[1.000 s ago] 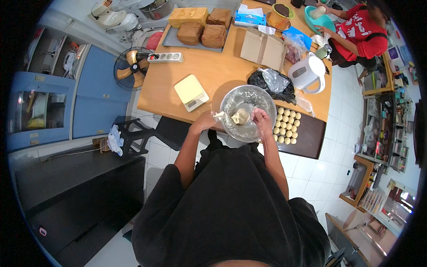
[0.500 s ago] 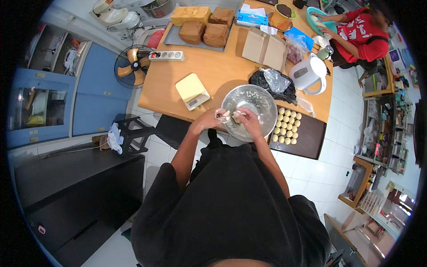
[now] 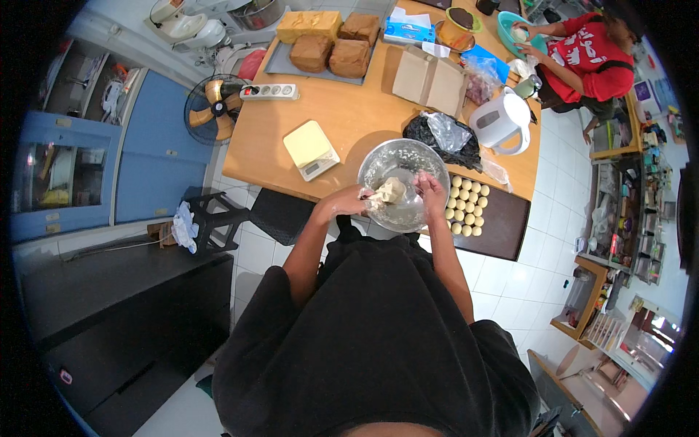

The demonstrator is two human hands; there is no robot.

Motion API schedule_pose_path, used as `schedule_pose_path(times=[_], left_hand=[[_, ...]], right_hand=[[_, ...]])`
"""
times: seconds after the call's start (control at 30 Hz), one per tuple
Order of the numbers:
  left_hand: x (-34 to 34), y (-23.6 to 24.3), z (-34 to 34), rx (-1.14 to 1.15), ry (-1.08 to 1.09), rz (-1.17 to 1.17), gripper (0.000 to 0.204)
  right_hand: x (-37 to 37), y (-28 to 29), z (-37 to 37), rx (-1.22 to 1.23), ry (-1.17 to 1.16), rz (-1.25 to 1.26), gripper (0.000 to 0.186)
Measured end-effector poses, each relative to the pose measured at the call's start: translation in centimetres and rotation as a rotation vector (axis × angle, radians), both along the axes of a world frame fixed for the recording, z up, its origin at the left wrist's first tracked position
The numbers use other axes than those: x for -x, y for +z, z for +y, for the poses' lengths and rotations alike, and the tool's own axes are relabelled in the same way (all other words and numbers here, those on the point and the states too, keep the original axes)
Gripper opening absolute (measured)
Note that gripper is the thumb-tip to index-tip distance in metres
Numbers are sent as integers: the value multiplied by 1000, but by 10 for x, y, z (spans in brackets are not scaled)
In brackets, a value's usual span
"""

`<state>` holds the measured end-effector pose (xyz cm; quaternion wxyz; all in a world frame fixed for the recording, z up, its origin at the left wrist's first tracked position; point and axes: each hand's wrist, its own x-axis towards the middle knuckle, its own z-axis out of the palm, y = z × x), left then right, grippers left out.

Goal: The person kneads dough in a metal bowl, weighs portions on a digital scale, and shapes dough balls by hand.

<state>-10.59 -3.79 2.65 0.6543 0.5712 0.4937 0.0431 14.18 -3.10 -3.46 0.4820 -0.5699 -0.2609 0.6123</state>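
Note:
A wide metal mixing bowl (image 3: 402, 220) stands at the front edge of the table, its inside smeared with pale bits. In it sits a lump of pale dough (image 3: 394, 191), stretched toward the left rim. My left hand (image 3: 348, 201) reaches over that rim, its dough-coated fingers closed on the stretched end. Over the right side of the bowl is my right hand (image 3: 432, 192), apart from the lump. Its fingers are drawn together; whatever they hold is too small to make out. Right of the bowl, a dark tray (image 3: 504, 227) carries several rows of pale dough balls (image 3: 467, 206).
A kitchen scale (image 3: 312, 149) lies left of the bowl. Behind it are a black plastic bag (image 3: 429, 140), a white electric kettle (image 3: 502, 122), an opened carton (image 3: 429, 84) and a power strip (image 3: 269, 92). Brown blocks fill a far tray (image 3: 320, 76). A person (image 3: 590, 58) works at a teal basin (image 3: 505, 35).
My hands have moved apart: the right one went right and slightly up, the left stayed near the left rim. The dough lump now shows between them. The other person's hands shifted at the basin.

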Motion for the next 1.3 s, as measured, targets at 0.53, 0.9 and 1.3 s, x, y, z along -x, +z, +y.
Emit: schedule_pose_path(times=[0.53,0.9,1.3], left_hand=[[132,-52,52,45,1092,-181,37],[157,-121,89,-566,936,354,42],[156,-129,93,-793,926,712,35]], right_hand=[[5,-11,-23,86,112,-262,36],[2,-23,-38,-24,168,-268,21],[-5,-23,-45,38,142,-279,25]])
